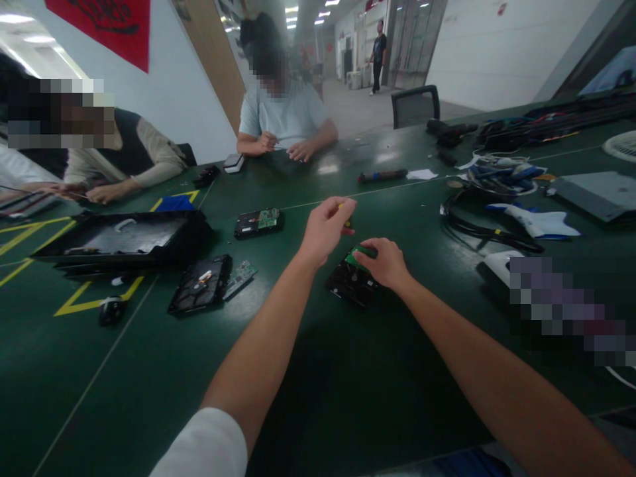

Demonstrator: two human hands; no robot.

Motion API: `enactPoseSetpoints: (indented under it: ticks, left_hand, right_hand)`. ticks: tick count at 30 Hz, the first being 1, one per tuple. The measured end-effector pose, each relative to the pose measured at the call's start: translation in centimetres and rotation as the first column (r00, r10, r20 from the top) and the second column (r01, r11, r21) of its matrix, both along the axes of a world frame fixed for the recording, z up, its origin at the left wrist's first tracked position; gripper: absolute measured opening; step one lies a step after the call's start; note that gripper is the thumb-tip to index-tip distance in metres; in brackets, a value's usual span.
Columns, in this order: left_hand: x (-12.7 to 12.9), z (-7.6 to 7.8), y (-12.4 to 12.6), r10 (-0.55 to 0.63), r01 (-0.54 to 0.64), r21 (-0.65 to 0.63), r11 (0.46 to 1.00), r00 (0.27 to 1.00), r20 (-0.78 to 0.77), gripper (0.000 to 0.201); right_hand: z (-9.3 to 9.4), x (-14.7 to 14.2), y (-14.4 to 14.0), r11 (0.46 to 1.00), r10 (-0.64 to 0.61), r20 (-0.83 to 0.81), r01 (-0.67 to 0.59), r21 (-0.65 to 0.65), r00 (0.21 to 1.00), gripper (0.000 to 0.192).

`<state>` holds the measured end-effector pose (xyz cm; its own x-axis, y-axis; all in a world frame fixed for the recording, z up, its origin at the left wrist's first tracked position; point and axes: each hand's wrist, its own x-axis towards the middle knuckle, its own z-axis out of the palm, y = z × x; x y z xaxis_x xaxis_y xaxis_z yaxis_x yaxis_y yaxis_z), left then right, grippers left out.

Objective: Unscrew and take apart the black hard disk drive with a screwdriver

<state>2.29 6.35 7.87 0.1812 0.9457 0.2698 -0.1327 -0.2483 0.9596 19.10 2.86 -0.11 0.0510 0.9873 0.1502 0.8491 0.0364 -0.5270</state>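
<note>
Head view: left hand (325, 228) raised, pinching perhaps a yellow-handled screwdriver (346, 217); right hand (385, 264) gripping the hard drive (354, 281).

Both forearms bare and extended forward over the table, converging toward the centre. Left hand (325, 228) raised, wrist bent, fingers curled closed in a pinch around a small yellow-tipped tool (344, 215). Right hand (386, 264) lower, palm down, fingertips pressed on the green board of a hard drive (354, 281). White sleeve at left upper arm.
</note>
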Motion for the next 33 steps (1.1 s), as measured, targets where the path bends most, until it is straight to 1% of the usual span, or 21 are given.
enactPoseSetpoints:
  ticks: [4, 8, 13, 15, 19, 21, 23, 26, 29, 31, 33]
  left_hand:
    - [0.08, 0.45, -0.38, -0.062, 0.069, -0.08, 0.994, 0.995, 0.084, 0.02]
    - [0.29, 0.58, -0.44, -0.044, 0.06, -0.125, 0.99, 0.992, 0.121, 0.015]
    - [0.38, 0.16, -0.22, -0.042, 0.051, -0.084, 0.995, 0.993, 0.11, 0.017]
    - [0.35, -0.04, -0.13, -0.041, 0.045, -0.054, 0.998, 0.997, 0.072, 0.02]
    - [0.21, -0.28, 0.07, 0.019, -0.019, 0.028, 0.999, 0.999, -0.026, 0.021]
    - [0.14, -0.25, 0.11, 0.029, -0.027, 0.043, 0.999, 0.999, -0.035, 0.021]
    - [0.14, -0.11, 0.05, 0.009, -0.009, 0.015, 1.0, 1.0, -0.001, 0.019]
    - [0.23, 0.24, -0.16, -0.027, 0.035, -0.073, 0.997, 0.994, 0.11, 0.012]
    - [0.31, 0.5, -0.32, -0.029, 0.053, -0.121, 0.991, 0.981, 0.192, 0.006]
    - [0.34, 0.55, -0.32, -0.015, 0.037, -0.117, 0.992, 0.983, 0.182, 0.005]
    - [0.35, 0.48, -0.25, 0.0, 0.013, -0.096, 0.995, 0.991, 0.135, 0.009]
  right_hand:
    - [-0.02, 0.05, -0.01, 1.0, 0.009, -0.002, -0.009, 0.004, 1.0, 0.037]
    - [0.08, 0.04, -0.1, 1.0, 0.015, -0.01, -0.014, 0.016, 1.0, 0.034]
    - [0.16, -0.04, -0.08, 1.0, 0.012, -0.003, -0.012, 0.019, 1.0, 0.034]
    - [0.17, -0.08, -0.04, 1.0, 0.012, 0.004, -0.012, 0.017, 1.0, 0.033]
    - [0.15, -0.07, -0.01, 1.0, 0.004, 0.006, -0.004, 0.011, 1.0, 0.035]
    - [0.15, -0.03, -0.02, 1.0, 0.007, 0.003, -0.007, 0.011, 1.0, 0.036]
    - [0.17, -0.01, -0.05, 1.0, 0.009, 0.001, -0.009, 0.01, 1.0, 0.036]
    - [0.21, 0.0, -0.09, 1.0, 0.009, -0.005, -0.009, 0.006, 1.0, 0.036]
    - [0.2, 0.02, -0.14, 1.0, 0.009, -0.003, -0.009, 0.009, 1.0, 0.036]
    - [0.13, 0.05, -0.17, 1.0, 0.006, -0.004, -0.006, 0.007, 1.0, 0.037]
    - [0.03, 0.09, -0.16, 1.0, 0.001, -0.007, -0.001, 0.002, 1.0, 0.039]
